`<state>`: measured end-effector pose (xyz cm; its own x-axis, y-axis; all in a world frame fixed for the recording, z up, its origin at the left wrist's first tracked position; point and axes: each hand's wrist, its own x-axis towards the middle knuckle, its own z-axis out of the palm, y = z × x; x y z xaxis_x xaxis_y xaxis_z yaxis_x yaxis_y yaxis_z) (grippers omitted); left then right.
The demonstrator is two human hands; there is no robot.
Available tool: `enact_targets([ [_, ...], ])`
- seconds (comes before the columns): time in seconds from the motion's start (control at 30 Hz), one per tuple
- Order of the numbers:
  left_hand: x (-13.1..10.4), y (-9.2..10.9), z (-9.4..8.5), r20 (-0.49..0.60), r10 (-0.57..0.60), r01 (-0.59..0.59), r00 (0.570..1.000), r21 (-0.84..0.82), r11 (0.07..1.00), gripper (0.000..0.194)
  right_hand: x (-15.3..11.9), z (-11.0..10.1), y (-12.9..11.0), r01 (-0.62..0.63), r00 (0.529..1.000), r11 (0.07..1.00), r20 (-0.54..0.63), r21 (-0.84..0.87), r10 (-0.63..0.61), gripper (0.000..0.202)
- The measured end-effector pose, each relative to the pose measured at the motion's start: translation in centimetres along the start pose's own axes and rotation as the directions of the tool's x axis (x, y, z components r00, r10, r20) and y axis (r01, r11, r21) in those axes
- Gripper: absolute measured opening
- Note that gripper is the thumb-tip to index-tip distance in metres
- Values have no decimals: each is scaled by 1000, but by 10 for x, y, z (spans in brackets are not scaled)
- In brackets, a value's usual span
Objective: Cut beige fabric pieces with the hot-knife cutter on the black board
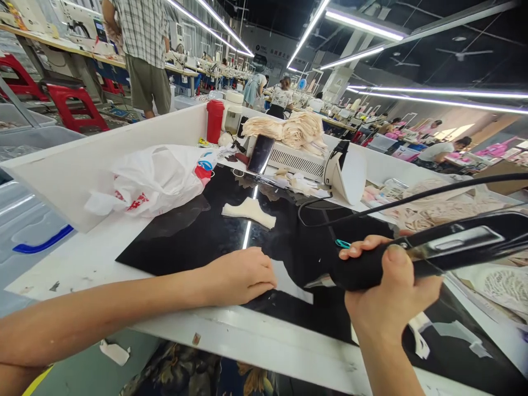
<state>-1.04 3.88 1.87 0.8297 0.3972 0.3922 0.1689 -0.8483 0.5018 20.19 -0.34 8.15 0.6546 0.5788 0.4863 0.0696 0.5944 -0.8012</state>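
Observation:
My left hand (254, 275) is closed, its curled fingers pressed on the left end of a thin pale piece (292, 285) lying on a black sheet (181, 242). My right hand (390, 300) is wrapped round a black corded hand tool (449, 247) with a smooth dark nose and a pale, narrow tip (320, 281). That tip points left, close to the right end of the pale piece; whether they touch I cannot tell. Beyond my left hand lies a small stack of cream shaped pieces (249, 212). A teal clip-like thing (342, 243) shows by my right fingertips.
A white plastic bag (154, 179) sits at the left. Behind are a phone (260, 154), a vented white box (297, 159) topped with cream fabric (289, 131), and a red bottle (215, 121). The tool's black cable (396, 202) arcs overhead. Scraps (462, 335) lie right.

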Motion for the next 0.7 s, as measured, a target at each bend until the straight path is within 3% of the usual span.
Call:
enact_targets([
  [0.3, -1, -7, 2, 17, -51, 52, 999, -79, 995, 15, -30, 26, -9, -52, 986, 990, 167, 134, 29, 40],
  [0.7, -1, -8, 3, 19, -6, 7, 1000, -60, 998, 14, -39, 21, -9, -81, 977, 984, 206, 158, 47, 43],
])
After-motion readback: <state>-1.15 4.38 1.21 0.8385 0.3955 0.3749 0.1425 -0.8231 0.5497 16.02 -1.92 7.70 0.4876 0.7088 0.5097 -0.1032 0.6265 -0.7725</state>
